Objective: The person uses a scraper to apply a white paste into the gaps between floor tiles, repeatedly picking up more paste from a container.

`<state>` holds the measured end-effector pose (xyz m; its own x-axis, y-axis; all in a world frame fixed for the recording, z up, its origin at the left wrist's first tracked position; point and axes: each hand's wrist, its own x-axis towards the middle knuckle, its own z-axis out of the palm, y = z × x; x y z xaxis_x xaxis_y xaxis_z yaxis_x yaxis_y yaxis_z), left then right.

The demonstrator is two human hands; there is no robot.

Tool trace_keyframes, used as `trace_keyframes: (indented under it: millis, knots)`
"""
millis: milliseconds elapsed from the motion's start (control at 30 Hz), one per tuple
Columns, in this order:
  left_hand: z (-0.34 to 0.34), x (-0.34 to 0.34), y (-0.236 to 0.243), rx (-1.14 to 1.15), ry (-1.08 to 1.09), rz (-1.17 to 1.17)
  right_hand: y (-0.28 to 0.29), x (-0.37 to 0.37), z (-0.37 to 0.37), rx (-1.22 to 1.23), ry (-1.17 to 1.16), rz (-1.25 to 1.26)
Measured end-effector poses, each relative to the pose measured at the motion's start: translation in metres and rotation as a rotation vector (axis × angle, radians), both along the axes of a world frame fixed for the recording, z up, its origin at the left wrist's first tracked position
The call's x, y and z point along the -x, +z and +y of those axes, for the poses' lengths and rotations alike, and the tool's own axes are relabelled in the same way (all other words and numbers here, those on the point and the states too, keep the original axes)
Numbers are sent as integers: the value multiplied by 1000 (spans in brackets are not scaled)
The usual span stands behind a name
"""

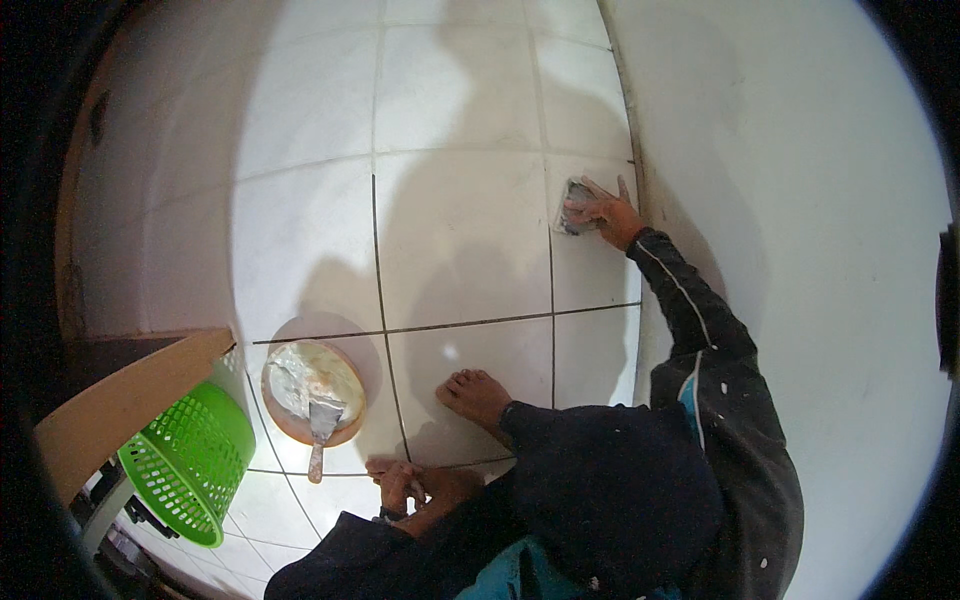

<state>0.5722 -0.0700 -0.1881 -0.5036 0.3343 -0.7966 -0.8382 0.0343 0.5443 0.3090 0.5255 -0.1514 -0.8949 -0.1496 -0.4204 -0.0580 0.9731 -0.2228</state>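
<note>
At the right, beside the wall, my right hand (605,212) presses a small grey-and-whitish cloth-like pad (572,208) onto the white floor tiles (465,235). The hand's fingers lie spread over the pad, close to a tile joint. Low in the view, my left hand (398,487) rests by my leg with its fingers curled. Whether it holds something small is not clear. To its left a round orange-rimmed bowl (357,427) contains white paste (335,375). A putty knife (322,425) leans in the paste, its handle over the near rim.
A bright green perforated plastic basket (200,455) stands at the lower left, under a brown wooden edge (140,400). My bare foot (478,398) is on the tiles between the bowl and the right wall (800,250). Tile joints look dark nearby and pale farther off.
</note>
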Motion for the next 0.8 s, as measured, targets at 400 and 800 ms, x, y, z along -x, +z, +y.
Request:
trace_keyframes:
  millis: [400, 800]
  knots:
    - [-1, 7, -1, -162, 8, -117, -5, 83, -19, -51, -218, 220]
    - [-7, 0, -11, -79, -103, -9, -6, -64, -69, 95, -99, 100]
